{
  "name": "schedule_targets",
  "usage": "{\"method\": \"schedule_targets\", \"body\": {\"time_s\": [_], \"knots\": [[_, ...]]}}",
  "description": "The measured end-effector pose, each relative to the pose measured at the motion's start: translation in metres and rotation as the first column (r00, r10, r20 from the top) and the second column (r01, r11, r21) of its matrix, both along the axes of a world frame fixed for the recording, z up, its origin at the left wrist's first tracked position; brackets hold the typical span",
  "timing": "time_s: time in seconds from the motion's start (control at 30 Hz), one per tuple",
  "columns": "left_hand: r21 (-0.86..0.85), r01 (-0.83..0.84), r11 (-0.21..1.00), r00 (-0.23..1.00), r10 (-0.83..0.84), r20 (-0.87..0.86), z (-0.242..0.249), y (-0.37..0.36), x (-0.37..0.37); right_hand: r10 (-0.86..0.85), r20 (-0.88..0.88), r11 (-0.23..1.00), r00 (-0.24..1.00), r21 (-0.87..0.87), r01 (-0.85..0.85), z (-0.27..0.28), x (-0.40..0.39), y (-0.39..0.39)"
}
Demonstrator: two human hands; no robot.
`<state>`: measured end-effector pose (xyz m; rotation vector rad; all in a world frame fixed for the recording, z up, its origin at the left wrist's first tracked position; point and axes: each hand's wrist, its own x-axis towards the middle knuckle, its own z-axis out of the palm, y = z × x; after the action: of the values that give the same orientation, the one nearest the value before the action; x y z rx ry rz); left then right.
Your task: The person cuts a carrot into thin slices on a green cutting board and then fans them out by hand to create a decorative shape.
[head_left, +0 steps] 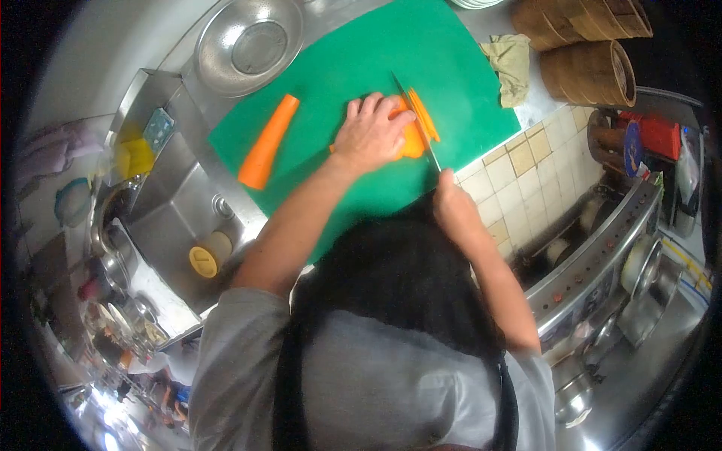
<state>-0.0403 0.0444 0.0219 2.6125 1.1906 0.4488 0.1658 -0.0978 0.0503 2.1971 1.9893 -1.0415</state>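
Observation:
On the green cutting board (338, 60), my left hand (374, 134) presses down on a piece of orange carrot (411, 141), its fingers bent over the top. My right hand (456, 203) is wrapped round the handle of a knife (418, 120). The blade stands at the right side of the carrot piece, close to my left fingertips. Just right of the blade lie thin carrot slices (423, 114). A long peeled carrot (268, 143) rests on the board to the left of my left hand, apart from it.
A metal bowl (252, 46) sits at the board's upper left. The sink (180, 188) at left holds a yellow-lidded container (210, 253). A cloth (510, 69) and wooden steamers (589, 73) are at upper right. A stove (594, 255) stands at right.

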Motion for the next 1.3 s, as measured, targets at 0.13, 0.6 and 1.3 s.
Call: {"method": "schedule_targets", "body": {"time_s": [0.13, 0.6, 1.3], "knots": [[0.026, -0.013, 1.0, 1.0, 0.013, 0.006, -0.001, -0.002, 0.0, 0.006, -0.054, 0.996, 0.999, 0.088, -0.001, -0.013, -0.001, 0.029], [0.047, -0.018, 0.999, 1.0, 0.017, 0.008, -0.002, -0.001, 0.0, -0.031, 0.017, 0.998, 0.999, -0.059, 0.032, 0.035, -0.003, 0.006], [0.049, -0.024, 0.998, 0.999, 0.022, 0.033, -0.003, -0.001, -0.001, -0.011, 0.019, 0.999, 1.0, -0.047, 0.011, 0.03, -0.004, 0.02]]}}
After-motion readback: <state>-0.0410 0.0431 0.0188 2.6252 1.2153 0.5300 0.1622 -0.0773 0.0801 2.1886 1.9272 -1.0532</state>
